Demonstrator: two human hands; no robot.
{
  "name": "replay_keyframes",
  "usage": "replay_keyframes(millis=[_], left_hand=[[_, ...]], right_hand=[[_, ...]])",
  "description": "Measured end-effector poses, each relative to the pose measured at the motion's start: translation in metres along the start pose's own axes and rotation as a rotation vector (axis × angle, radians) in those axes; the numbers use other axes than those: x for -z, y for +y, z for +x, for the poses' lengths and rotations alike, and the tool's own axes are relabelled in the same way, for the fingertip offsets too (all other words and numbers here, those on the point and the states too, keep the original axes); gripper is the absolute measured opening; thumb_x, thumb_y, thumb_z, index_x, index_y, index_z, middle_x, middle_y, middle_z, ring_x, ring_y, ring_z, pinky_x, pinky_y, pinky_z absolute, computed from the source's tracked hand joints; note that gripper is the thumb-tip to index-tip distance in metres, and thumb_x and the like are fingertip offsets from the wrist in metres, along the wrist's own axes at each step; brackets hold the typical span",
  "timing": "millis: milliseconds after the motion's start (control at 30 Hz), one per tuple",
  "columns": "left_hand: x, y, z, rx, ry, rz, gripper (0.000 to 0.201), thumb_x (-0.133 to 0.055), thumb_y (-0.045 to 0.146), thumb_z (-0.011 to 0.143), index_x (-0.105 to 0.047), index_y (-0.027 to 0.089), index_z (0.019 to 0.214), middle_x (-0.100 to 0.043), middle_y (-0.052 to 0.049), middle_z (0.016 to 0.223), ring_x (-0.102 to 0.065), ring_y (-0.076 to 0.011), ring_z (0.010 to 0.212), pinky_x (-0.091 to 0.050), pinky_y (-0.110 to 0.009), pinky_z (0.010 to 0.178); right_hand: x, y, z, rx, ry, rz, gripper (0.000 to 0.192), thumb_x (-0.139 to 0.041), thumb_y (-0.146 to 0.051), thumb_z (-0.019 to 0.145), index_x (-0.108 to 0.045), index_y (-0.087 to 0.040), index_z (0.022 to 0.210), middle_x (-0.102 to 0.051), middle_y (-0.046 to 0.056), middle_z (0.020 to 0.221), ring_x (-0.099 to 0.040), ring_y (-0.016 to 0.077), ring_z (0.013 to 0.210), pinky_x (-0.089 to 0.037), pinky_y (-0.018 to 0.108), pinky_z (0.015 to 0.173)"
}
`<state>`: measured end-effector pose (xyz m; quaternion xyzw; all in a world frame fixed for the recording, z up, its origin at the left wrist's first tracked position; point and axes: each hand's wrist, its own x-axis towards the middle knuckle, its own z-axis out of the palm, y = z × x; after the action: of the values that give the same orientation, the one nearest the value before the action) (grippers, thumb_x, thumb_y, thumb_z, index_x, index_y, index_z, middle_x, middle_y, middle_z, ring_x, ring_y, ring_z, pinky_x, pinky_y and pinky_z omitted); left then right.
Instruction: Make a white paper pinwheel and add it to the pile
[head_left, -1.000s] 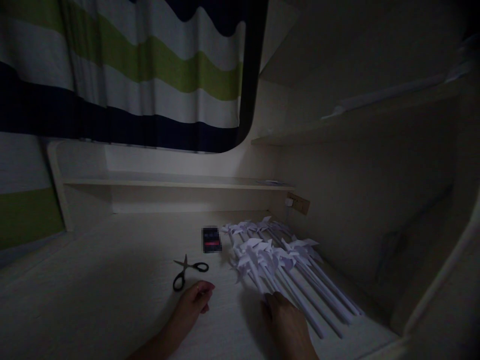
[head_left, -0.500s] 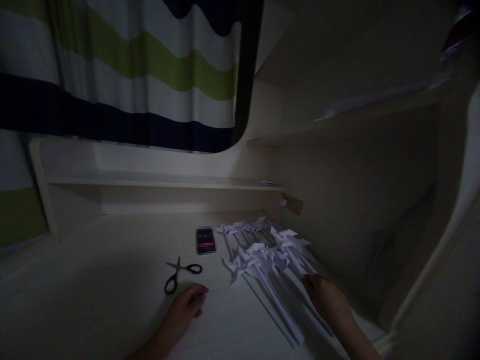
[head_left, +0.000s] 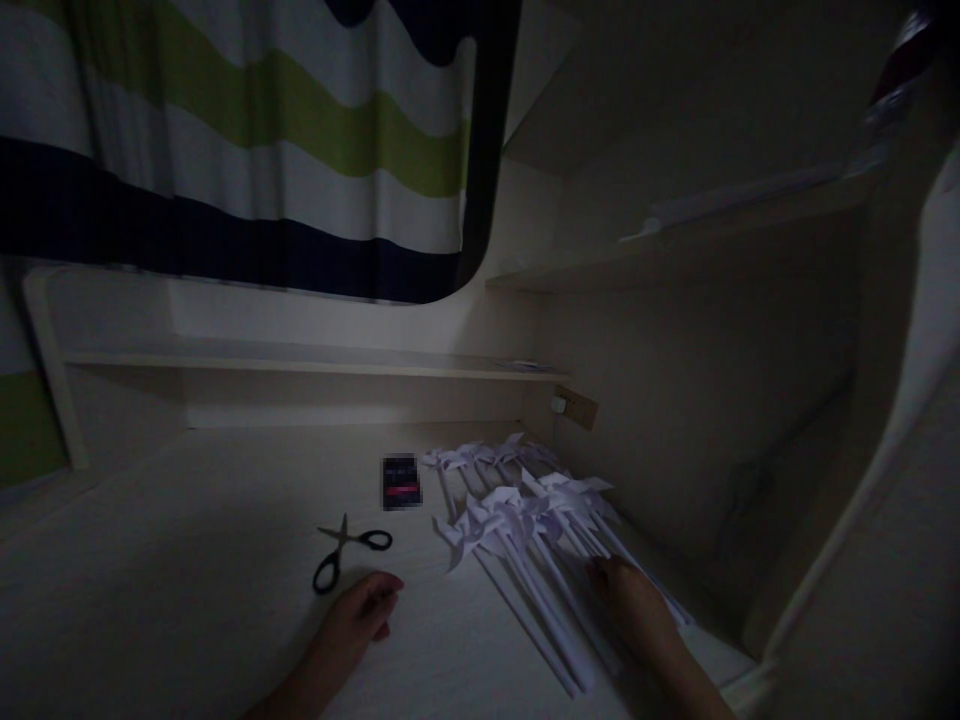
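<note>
Several white paper pinwheels (head_left: 499,515) on long rolled-paper sticks lie in two overlapping rows on the pale desk. My right hand (head_left: 634,595) is over the right side of the front row, fingers closed round the stick of a paper pinwheel; the hand hides most of that stick. My left hand (head_left: 364,612) rests on the desk left of the sticks, its fingers curled in and nothing visible in them. Just beyond it lie open scissors (head_left: 341,545) with black handles, blades pointing away.
A dark, blurred-out rectangular object (head_left: 401,482) lies beyond the scissors. Behind the desk (head_left: 187,560) runs a low shelf (head_left: 315,360), with a wall socket (head_left: 577,408) at the right corner. A striped curtain (head_left: 285,160) hangs above. Another shelf (head_left: 712,230) juts out at right.
The whole view has shifted slightly, so things sit a little further left. My right hand has drawn a little nearer along the front row, and pinwheels beside it have shifted. My left hand stays put.
</note>
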<state>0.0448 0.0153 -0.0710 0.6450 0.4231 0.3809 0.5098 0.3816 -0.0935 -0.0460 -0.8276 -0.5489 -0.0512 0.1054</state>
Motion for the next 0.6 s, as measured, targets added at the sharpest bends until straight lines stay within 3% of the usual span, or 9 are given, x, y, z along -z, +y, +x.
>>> replay_keyframes(millis=[300, 400, 467, 600], left_hand=[[0.001, -0.006, 0.002, -0.005, -0.007, 0.051, 0.028, -0.051, 0.039, 0.064, -0.055, 0.015, 0.077, -0.047, 0.004, 0.055, -0.045, -0.0093, 0.046, -0.036, -0.022, 0.047], [0.0, -0.004, 0.001, -0.017, 0.014, 0.041, 0.029, -0.051, 0.041, 0.064, -0.055, 0.015, 0.077, -0.046, 0.005, 0.053, -0.044, -0.0094, 0.045, -0.036, -0.022, 0.046], [0.0, 0.001, -0.001, -0.036, 0.038, 0.05, 0.027, -0.049, 0.042, 0.065, -0.054, 0.016, 0.073, -0.045, 0.005, 0.051, -0.043, -0.0094, 0.044, -0.035, -0.022, 0.045], [-0.001, 0.013, -0.004, -0.081, 0.119, 0.151, 0.026, -0.044, 0.042, 0.07, -0.051, 0.017, 0.066, -0.038, 0.007, 0.045, -0.04, -0.0094, 0.041, -0.034, -0.021, 0.043]], right_hand=[[-0.006, 0.006, -0.003, 0.018, 0.056, 0.037, 0.029, -0.033, -0.023, 0.082, -0.059, -0.013, 0.09, -0.061, 0.011, 0.084, -0.06, 0.0159, 0.075, -0.039, 0.022, 0.065], [0.002, 0.006, -0.008, 0.001, 0.157, 0.048, 0.032, -0.031, -0.024, 0.083, -0.057, -0.013, 0.098, -0.061, 0.011, 0.089, -0.06, 0.0163, 0.076, -0.04, 0.023, 0.065], [0.008, 0.003, -0.011, -0.004, 0.261, 0.044, 0.031, -0.031, -0.024, 0.083, -0.059, -0.014, 0.093, -0.061, 0.01, 0.087, -0.059, 0.0171, 0.072, -0.04, 0.024, 0.063], [0.015, -0.024, -0.017, 0.138, 0.383, 0.067, 0.028, -0.035, -0.023, 0.083, -0.062, -0.017, 0.081, -0.062, 0.008, 0.078, -0.058, 0.0167, 0.07, -0.038, 0.024, 0.064]])
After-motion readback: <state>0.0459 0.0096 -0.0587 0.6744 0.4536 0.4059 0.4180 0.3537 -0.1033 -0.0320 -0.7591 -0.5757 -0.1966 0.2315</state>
